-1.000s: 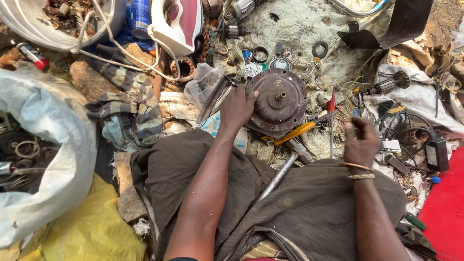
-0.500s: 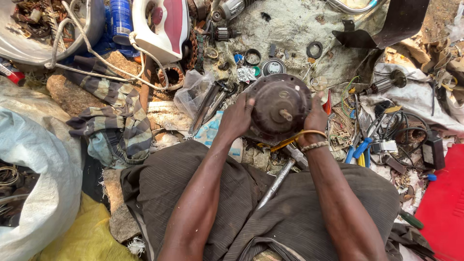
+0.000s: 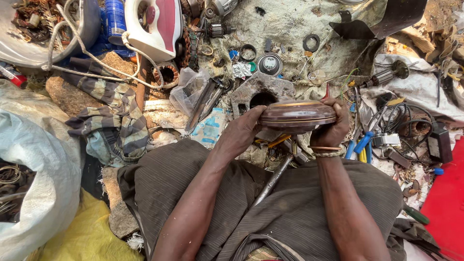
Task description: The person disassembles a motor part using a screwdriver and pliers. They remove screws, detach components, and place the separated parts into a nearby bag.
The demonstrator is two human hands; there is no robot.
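Tilted edge-on now, motor housing [image 3: 297, 116]; both hands [image 3: 241, 133] clasp it.

1. The underside of the round brown motor housing [image 3: 297, 115] is turned away; only its rim is seen edge-on.
2. The palm of the left hand [image 3: 244, 133] and the fingertips of the right hand [image 3: 332, 128] are concealed by the housing.
3. The metal rod [image 3: 273, 179] is partly covered at its far end.
4. The steel basin [image 3: 72, 36], far left, and the red surface [image 3: 447, 208], near right, are cut off by the frame.
5. The small parts beside the black ring [image 3: 311, 42] are too small to be identified.
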